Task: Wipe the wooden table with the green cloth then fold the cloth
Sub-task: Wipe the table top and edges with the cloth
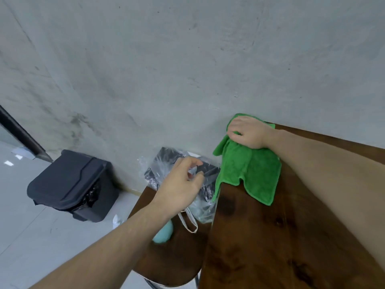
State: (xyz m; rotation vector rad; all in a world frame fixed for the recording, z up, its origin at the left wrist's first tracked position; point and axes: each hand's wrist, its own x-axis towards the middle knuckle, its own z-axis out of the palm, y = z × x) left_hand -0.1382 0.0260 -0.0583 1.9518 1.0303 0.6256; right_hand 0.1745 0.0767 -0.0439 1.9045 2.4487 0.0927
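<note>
The green cloth [250,167] lies crumpled at the far left corner of the dark wooden table [270,236], partly hanging over the left edge. My right hand [248,131] rests on the cloth's far end by the wall and grips it. My left hand [181,184] hovers left of the table, above a lower wooden seat, fingers loosely curled and apart with nothing in them, a short way from the cloth's hanging edge.
A brown wooden seat [173,257] stands left of the table, bearing a clear plastic bag [166,165] with dark contents, a white strap [190,224] and a pale blue object [164,232]. A black lidded bin [70,184] sits on the floor by the grey wall.
</note>
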